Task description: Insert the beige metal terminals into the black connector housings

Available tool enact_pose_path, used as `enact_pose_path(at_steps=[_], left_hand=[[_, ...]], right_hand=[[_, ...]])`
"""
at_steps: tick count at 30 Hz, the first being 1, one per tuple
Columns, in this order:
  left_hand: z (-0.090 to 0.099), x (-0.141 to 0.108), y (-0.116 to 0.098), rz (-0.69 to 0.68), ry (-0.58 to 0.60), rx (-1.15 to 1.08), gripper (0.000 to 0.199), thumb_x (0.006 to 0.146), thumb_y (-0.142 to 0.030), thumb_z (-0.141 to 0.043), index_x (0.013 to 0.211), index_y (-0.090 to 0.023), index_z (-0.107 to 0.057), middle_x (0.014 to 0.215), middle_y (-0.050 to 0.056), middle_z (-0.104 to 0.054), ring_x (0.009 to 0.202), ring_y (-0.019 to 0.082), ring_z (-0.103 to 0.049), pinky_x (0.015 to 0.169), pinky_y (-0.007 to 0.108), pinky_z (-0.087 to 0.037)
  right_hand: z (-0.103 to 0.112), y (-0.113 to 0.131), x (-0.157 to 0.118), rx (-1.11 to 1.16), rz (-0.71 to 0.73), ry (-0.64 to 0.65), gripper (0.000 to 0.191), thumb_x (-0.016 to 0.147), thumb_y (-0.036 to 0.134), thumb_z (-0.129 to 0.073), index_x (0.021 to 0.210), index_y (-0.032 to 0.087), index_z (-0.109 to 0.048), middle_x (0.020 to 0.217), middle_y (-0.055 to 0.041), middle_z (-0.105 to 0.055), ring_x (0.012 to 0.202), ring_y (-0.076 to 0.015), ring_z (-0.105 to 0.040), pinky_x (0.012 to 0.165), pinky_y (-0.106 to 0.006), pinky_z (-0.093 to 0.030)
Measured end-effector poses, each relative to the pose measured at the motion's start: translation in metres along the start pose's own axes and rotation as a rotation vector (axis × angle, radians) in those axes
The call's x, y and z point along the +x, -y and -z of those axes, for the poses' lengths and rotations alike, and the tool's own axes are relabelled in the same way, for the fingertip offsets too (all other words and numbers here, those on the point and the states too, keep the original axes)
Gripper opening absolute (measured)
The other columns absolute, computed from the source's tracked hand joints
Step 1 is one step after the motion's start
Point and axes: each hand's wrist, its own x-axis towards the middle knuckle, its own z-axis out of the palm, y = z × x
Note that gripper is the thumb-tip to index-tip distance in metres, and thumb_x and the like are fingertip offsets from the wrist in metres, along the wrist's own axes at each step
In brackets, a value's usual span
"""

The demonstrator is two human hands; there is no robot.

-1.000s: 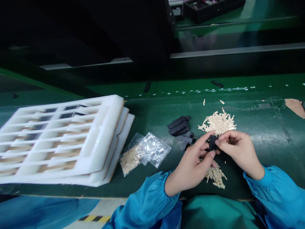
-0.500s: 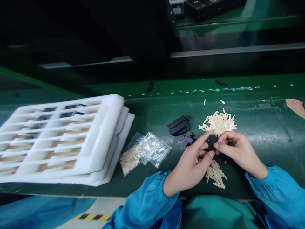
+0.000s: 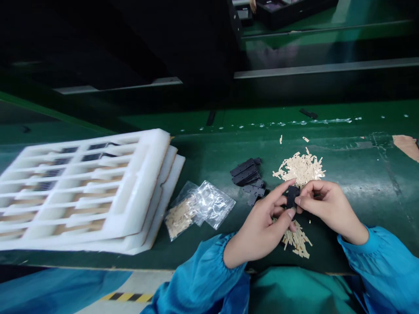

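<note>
A small flat black plate point(image 3: 292, 195) is held up between both hands, over the green bench. My left hand point(image 3: 266, 224) is closed on its left and lower edges with thumb and fingers. On its right edge, my right hand point(image 3: 322, 203) pinches with thumb and forefinger; whether a small strip is also in that pinch, I cannot tell. Behind the hands lies a heap of small cream strips point(image 3: 303, 168). A second pile of cream strips point(image 3: 297, 242) lies below them, partly covered by the left hand. Several similar black plates point(image 3: 247, 172) are stacked left of the hands.
White foam trays point(image 3: 153, 183) are stacked on the left, with black parts in some slots. Clear plastic bags point(image 3: 212, 205), one holding cream strips, lie beside them. A brown scrap point(image 3: 406, 147) is at the right. Black boxes point(image 3: 291, 13) stand at the back, a person's fingers near them.
Both hands stay nearly in place, with the black plate turned very slightly. At the back, another person's fingers have come into view by the black boxes.
</note>
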Motion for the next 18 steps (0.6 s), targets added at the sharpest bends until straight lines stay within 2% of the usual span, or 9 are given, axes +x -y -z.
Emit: enact_pose_path(at_steps=[8, 14, 18], left_hand=[[0.0002, -0.0015, -0.0028, 0.012, 0.001, 0.015, 0.061, 0.099, -0.017, -0.057, 0.156, -0.024, -0.037, 0.097, 0.003, -0.060, 0.069, 0.015, -0.073, 0.065, 0.027, -0.058], [-0.0001, -0.0008, -0.0009, 0.011, -0.012, 0.027, 0.060, 0.099, -0.018, -0.057, 0.156, -0.023, -0.038, 0.095, 0.002, -0.059, 0.068, 0.015, -0.072, 0.063, 0.025, -0.058], [0.0006, -0.0003, 0.0009, -0.006, -0.022, 0.051, 0.060, 0.100, -0.020, -0.056, 0.157, -0.024, -0.037, 0.096, 0.004, -0.061, 0.071, 0.016, -0.072, 0.066, 0.028, -0.060]], right_hand=[[-0.0012, -0.0004, -0.0004, -0.027, 0.006, -0.023, 0.016, 0.076, 0.030, -0.075, 0.069, 0.019, -0.067, 0.062, -0.0020, -0.066, 0.056, -0.0153, -0.052, 0.054, -0.029, -0.038], [0.0010, -0.0026, -0.0001, -0.074, 0.049, -0.084, 0.020, 0.072, 0.029, -0.081, 0.080, 0.020, -0.066, 0.064, 0.0049, -0.049, 0.059, -0.0136, -0.043, 0.054, -0.027, -0.034], [0.0027, -0.0007, 0.0001, -0.054, 0.054, -0.026, 0.021, 0.075, 0.031, -0.083, 0.085, 0.019, -0.069, 0.067, 0.0036, -0.055, 0.060, -0.0138, -0.047, 0.055, -0.027, -0.037]])
